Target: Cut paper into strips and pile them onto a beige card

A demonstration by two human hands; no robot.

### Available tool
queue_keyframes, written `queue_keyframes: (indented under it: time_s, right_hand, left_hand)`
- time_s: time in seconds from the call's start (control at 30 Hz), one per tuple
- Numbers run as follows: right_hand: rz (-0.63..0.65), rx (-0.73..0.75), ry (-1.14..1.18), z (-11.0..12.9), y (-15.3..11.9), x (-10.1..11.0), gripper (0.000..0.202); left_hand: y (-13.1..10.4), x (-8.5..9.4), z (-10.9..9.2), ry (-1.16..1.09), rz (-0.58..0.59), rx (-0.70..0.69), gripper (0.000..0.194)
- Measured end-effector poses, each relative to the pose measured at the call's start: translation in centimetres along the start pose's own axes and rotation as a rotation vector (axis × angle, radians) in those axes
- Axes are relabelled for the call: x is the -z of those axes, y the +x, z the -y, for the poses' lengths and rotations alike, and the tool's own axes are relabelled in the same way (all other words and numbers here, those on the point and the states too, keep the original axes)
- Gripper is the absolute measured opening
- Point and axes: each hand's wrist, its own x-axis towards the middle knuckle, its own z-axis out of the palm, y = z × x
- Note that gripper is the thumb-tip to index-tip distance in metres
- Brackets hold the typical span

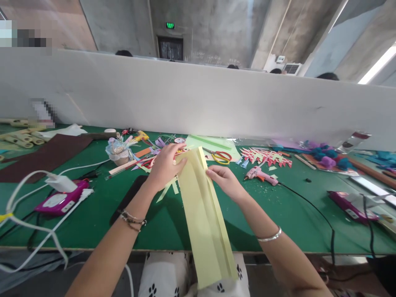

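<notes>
A long sheet of pale yellow paper (201, 214) hangs between my hands, creased lengthwise near its right edge; its lower end reaches past the table edge over my lap. My left hand (166, 164) grips the sheet's upper left edge, thumb on the near face and fingers partly behind. At the upper right edge, my right hand (224, 178) pinches the folded strip between thumb and fingers. Just right of that hand lies a pink glue gun (261, 175) on the green table. Behind the sheet are scissors (222, 156) with red and yellow handles.
Purple power strips (63, 200) with cables lie left and right. Several paper scraps and strips (133, 165), a small decorated pot (119, 152), and red-and-white zigzag paper (266, 156) are spread about. A white partition (198, 99) borders the green table (297, 218).
</notes>
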Motion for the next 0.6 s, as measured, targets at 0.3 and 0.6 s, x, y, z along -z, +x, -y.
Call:
queue_keyframes:
  time_s: [0.3, 0.6]
  right_hand:
    - [-0.084, 0.067, -0.168, -1.4, 0.2, -0.2, 0.028]
    - [-0.279, 0.294, -0.958, 1.1, 3.0, -0.1, 0.012]
  left_hand:
    - [0.5, -2.0, -1.2, 0.046, 0.06, 0.008, 0.03]
    - [0.4, -2.4, -0.8, -0.021, 0.104, 0.022, 0.028]
